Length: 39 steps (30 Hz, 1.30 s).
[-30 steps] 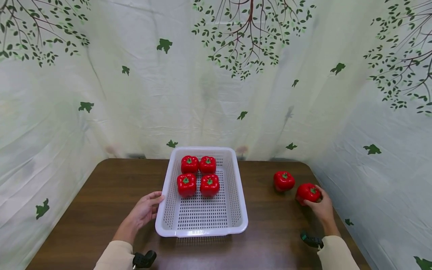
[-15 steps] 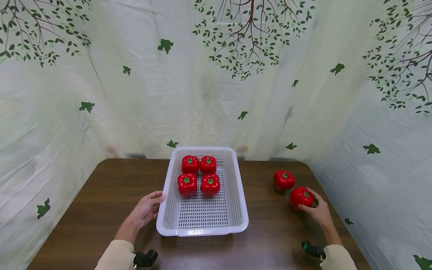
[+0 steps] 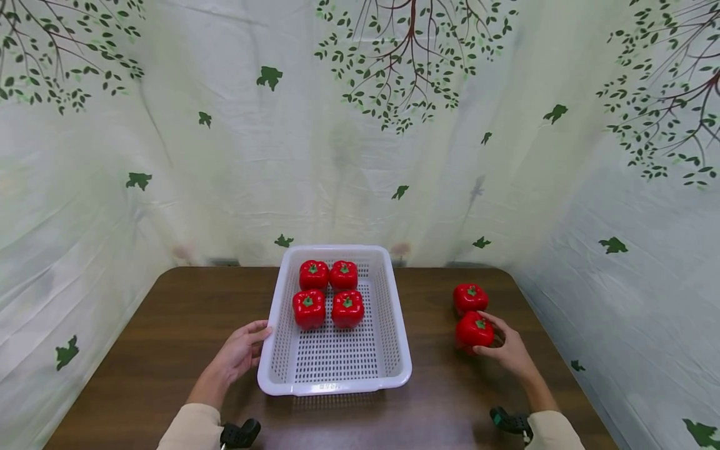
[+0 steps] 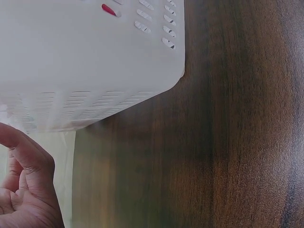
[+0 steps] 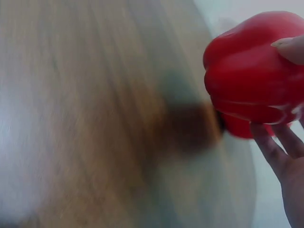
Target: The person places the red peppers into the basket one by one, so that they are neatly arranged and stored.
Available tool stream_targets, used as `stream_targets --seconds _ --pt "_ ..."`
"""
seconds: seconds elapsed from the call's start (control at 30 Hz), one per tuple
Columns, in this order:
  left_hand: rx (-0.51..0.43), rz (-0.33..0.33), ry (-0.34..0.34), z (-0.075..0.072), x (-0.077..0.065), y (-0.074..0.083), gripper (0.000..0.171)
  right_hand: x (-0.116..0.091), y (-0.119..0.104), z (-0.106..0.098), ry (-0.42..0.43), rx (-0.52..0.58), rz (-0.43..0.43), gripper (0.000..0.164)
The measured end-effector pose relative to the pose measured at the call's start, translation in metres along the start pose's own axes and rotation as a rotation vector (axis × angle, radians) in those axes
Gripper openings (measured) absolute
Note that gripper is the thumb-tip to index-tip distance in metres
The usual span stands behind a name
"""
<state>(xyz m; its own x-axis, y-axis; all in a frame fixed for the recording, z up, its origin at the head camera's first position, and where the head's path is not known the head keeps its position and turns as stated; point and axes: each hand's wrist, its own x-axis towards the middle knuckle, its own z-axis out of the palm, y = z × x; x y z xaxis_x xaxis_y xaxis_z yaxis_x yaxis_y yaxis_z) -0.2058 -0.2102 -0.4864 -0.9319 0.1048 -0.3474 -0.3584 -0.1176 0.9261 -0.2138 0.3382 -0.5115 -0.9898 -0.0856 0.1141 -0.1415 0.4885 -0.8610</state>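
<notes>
In the head view a white perforated plastic basket [image 3: 396, 350] holds several red bell peppers [image 3: 347, 309] in two rows at its far left part. My left hand [image 3: 242, 350] grips the basket's left rim, fingertips at the edge; in the left wrist view only part of that hand [image 4: 28, 180] shows below the basket wall [image 4: 95, 57]. At the right, my right hand [image 3: 509, 350] holds a red bell pepper [image 3: 474, 330] between thumb and fingers. The right wrist view shows this pepper [image 5: 251, 71] raised off the table. Another red bell pepper [image 3: 470, 297] sits just behind it.
The brown wooden table [image 3: 197, 312] carries the basket at its middle. A pale curtain [image 3: 337, 156] printed with leaves and branches hangs behind and along both sides. Black wrist devices show at both wrists, such as the strapped camera [image 3: 240, 432] on the left.
My right hand has carried its bell pepper leftward, from the table's right side to in front of the other loose pepper. My left hand stays at the basket's rim.
</notes>
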Motion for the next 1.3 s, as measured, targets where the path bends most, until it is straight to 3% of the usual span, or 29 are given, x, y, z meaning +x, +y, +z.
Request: stream_targets --seconds 0.47,0.87,1.3 --pt "-0.008 -0.004 0.011 0.0 0.002 -0.003 0.039 0.017 -0.04 0.005 -0.184 0.064 -0.054 0.072" --pt "-0.01 0.0 0.009 -0.002 0.002 -0.002 0.034 0.034 -0.07 0.01 -0.318 0.085 -0.165 0.074" --pt "0.006 -0.009 0.017 -0.002 0.002 -0.001 0.04 0.047 -0.104 0.016 -0.408 0.12 -0.205 0.076"
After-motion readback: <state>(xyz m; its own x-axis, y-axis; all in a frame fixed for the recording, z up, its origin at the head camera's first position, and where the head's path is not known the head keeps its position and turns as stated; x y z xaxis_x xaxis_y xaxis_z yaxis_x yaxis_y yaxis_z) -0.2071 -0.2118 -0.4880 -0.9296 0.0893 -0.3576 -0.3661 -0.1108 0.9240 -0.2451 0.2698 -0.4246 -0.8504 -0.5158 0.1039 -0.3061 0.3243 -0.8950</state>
